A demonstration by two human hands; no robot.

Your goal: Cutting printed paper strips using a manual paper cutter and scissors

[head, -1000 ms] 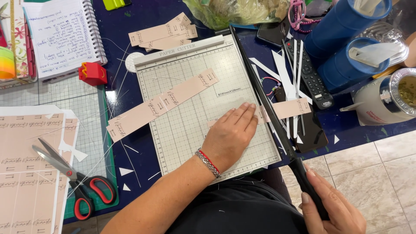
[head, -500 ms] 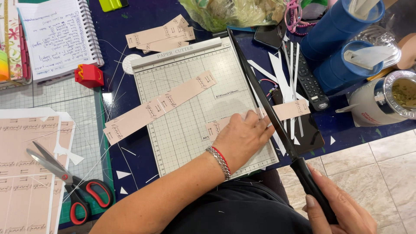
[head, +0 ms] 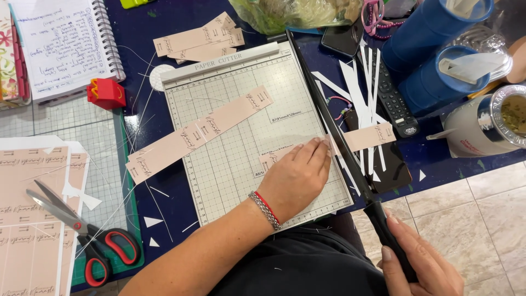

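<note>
Pink paper strip (head: 356, 140) lies across the right edge of the paper cutter (head: 241, 137), under its blade arm (head: 329, 109), one end sticking out past the board over white offcuts (head: 356, 93). The left hand (head: 296, 178) lies flat on the cutter's grid, fingers together, pressing the strip down just beside the blade. The right hand (head: 416, 263), at the cutter's near right corner, is wrapped around the black handle (head: 389, 235). 1 longer pink strip (head: 200, 131) lies slanted across the cutter's left side.
</note>
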